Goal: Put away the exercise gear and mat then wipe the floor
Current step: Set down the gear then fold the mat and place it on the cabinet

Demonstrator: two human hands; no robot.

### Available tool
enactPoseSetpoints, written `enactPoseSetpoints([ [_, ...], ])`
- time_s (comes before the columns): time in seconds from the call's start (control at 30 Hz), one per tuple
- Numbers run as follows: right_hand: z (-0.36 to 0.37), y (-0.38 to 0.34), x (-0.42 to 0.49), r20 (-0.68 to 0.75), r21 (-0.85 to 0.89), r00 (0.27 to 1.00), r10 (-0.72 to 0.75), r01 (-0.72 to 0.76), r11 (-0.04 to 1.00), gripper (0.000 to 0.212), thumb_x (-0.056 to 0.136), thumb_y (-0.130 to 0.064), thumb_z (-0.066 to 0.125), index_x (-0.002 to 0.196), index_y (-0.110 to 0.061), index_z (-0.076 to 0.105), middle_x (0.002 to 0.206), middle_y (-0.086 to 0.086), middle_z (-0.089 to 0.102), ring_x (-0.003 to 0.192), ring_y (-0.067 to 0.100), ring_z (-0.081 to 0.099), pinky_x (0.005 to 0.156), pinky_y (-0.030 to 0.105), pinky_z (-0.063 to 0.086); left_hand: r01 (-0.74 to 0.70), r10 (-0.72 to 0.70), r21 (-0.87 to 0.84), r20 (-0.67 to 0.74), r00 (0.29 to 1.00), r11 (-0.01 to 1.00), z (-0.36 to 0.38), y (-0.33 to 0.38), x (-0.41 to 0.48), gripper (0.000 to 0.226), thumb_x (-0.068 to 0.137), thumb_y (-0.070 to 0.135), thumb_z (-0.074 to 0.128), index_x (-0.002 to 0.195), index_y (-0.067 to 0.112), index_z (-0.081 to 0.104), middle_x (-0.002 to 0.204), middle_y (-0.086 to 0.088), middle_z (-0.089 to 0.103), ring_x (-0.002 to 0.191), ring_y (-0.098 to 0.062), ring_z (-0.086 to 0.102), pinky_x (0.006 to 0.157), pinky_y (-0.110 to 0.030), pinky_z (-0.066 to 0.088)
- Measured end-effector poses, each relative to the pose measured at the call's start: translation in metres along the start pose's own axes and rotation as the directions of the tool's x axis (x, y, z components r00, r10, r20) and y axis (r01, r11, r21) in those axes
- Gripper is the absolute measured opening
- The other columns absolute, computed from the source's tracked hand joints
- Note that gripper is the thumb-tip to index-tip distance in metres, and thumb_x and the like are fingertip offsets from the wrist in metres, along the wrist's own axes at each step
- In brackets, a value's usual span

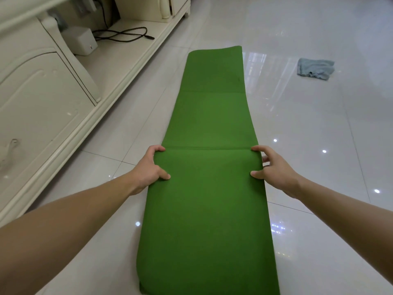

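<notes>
While reaching forward over the mat (209, 116), grips it at both long sides, level with the cross edge of the doubled-over near part. Left hand (148, 168) gripping the left side: thumb flat on the green top, fingers curled over the corner of the upper layer. Right hand (275, 169) pinching the right side between thumb and forefinger, remaining fingers loosely bent just beside the edge. Lying lengthwise on the glossy white tiled floor (319, 128) and running away from the camera, with the near stretch folded back on itself, rounded at the closest end, and the far end slightly curled up. Faint creases across the far half. Alongside on the left, close but not touching, a cream cabinet (42, 92) with a low open shelf carrying a white box (81, 40) and a loose black cable (125, 35). Off to the right of the far end, well apart from the mat, a crumpled blue-grey cloth (315, 68) on the tiles.
</notes>
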State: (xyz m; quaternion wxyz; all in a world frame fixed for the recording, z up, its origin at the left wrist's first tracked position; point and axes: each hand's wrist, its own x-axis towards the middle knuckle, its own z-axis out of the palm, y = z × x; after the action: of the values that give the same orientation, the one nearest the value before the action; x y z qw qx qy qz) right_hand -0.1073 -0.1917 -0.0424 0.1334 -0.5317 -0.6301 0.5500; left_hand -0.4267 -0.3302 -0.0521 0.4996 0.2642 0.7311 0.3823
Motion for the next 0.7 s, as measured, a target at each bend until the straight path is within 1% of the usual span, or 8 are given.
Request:
enactPoseSetpoints([
  [0.1,-0.003,-0.006,-0.008,-0.006,0.009,1.0,-0.022,0.022,1.0,0.063,0.083,0.007,0.065,0.128,-0.034,0.049,0.108,0.004,0.055,0.09,0.02,0.066,0.066,0.023,0.051,-0.058,0.058,0.009,0.008,0.998,0.998,-0.004,0.007,-0.011,0.09,0.071,-0.022,0.069,0.135,0.035,0.041,0.121,-0.004,0.057,0.098,-0.03,0.068,0.08,-0.048,0.06],
  [0.17,-0.005,-0.01,-0.014,-0.014,0.01,0.999,-0.04,0.04,0.999,0.064,0.082,0.007,0.066,0.129,-0.034,0.048,0.109,0.005,0.055,0.09,0.021,0.066,0.063,0.022,0.05,-0.083,0.083,0.01,0.015,0.996,0.996,-0.007,0.011,-0.018,0.095,0.071,-0.022,0.069,0.139,0.037,0.039,0.122,0.0,0.057,0.099,-0.028,0.068,0.082,-0.046,0.06],
  [0.3,-0.008,-0.021,-0.025,-0.025,0.0,0.997,-0.067,0.067,0.998,0.073,0.081,0.008,0.067,0.135,-0.035,0.043,0.11,0.005,0.053,0.09,0.023,0.066,0.069,0.027,0.052,-0.123,0.123,0.037,0.023,0.992,0.992,-0.014,0.018,-0.032,0.102,0.069,-0.021,0.072,0.143,0.039,0.035,0.123,0.001,0.058,0.101,-0.027,0.069,0.085,-0.048,0.059],
  [0.43,-0.012,-0.035,-0.036,-0.018,-0.012,0.996,-0.083,0.083,0.996,0.087,0.077,0.011,0.069,0.141,-0.038,0.036,0.11,0.007,0.052,0.091,0.024,0.066,0.069,0.029,0.053,-0.153,0.151,0.057,0.033,0.988,0.987,-0.024,0.028,-0.047,0.101,0.071,-0.021,0.071,0.144,0.038,0.033,0.12,-0.006,0.06,0.1,-0.029,0.069,0.084,-0.048,0.059],
  [0.5,-0.015,-0.041,-0.042,-0.014,-0.03,0.995,-0.099,0.099,0.995,0.092,0.074,0.012,0.07,0.142,-0.038,0.034,0.111,0.009,0.053,0.093,0.025,0.066,0.073,0.032,0.055,-0.168,0.165,0.063,0.045,0.985,0.984,-0.03,0.035,-0.056,0.099,0.072,-0.022,0.068,0.144,0.036,0.032,0.117,-0.011,0.062,0.097,-0.03,0.07,0.082,-0.044,0.06],
  [0.57,-0.017,-0.048,-0.048,-0.013,-0.047,0.993,-0.114,0.113,0.992,0.095,0.073,0.013,0.071,0.144,-0.037,0.033,0.112,0.008,0.053,0.094,0.024,0.065,0.075,0.032,0.054,-0.178,0.174,0.076,0.058,0.983,0.981,-0.038,0.04,-0.064,0.101,0.072,-0.022,0.068,0.146,0.035,0.03,0.115,-0.014,0.063,0.096,-0.029,0.07,0.077,-0.039,0.059],
  [0.63,-0.017,-0.055,-0.054,-0.012,-0.052,0.991,-0.131,0.13,0.99,0.096,0.072,0.014,0.071,0.145,-0.034,0.031,0.112,0.004,0.053,0.095,0.022,0.064,0.075,0.031,0.053,-0.187,0.181,0.099,0.066,0.981,0.977,-0.045,0.043,-0.07,0.104,0.071,-0.021,0.07,0.149,0.033,0.028,0.115,-0.013,0.065,0.097,-0.027,0.07,0.078,-0.036,0.058],
  [0.7,-0.017,-0.062,-0.058,-0.021,-0.07,0.988,-0.15,0.148,0.986,0.097,0.071,0.014,0.072,0.146,-0.03,0.03,0.115,0.002,0.053,0.097,0.022,0.064,0.08,0.034,0.053,-0.198,0.192,0.128,0.063,0.979,0.972,-0.051,0.046,-0.075,0.106,0.068,-0.02,0.073,0.151,0.029,0.029,0.118,-0.009,0.066,0.1,-0.023,0.07,0.08,-0.033,0.057],
])
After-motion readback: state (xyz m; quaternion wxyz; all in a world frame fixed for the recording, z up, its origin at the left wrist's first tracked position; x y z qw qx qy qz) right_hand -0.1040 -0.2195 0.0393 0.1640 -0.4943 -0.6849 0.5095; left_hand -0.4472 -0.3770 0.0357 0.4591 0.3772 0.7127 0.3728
